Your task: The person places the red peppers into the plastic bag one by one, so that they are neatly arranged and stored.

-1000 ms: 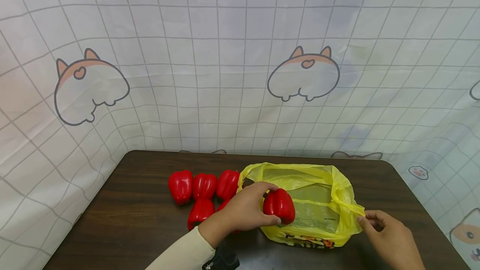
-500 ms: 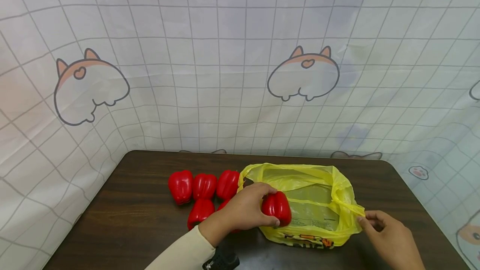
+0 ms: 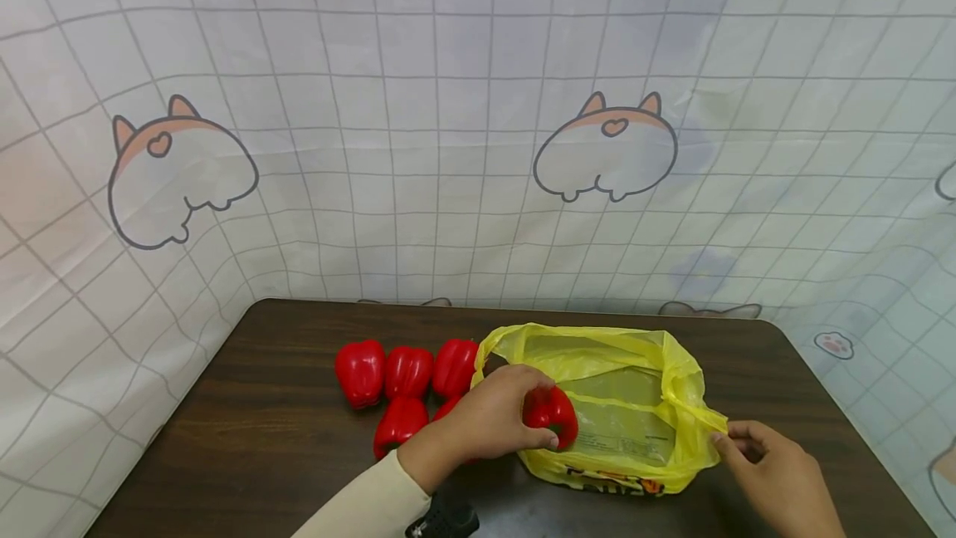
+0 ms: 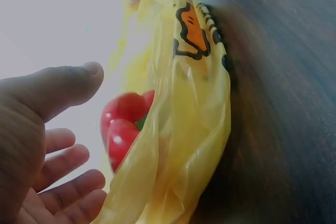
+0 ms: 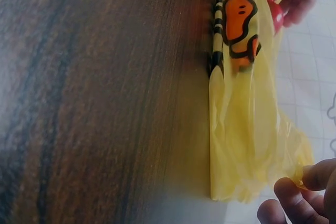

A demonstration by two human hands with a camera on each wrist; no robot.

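Red pepper (image 3: 562, 422) sits inside the yellow bag (image 3: 689, 405), just beyond the left hand (image 3: 489, 415), its parted fingers released; the right hand (image 3: 782, 471) pinches the bag's opposite rim. Should that pinch slip, the thin mouth might sag inward, snagging the left hand.

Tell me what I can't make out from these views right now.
Head view: most of one loose pepper, blocked by the left hand.
Head view: print inside the yellow bag, too small to read.
Left wrist view: part of the bagged pepper, behind the bag's wall.
Right wrist view: the right hand, cut off by the right edge.
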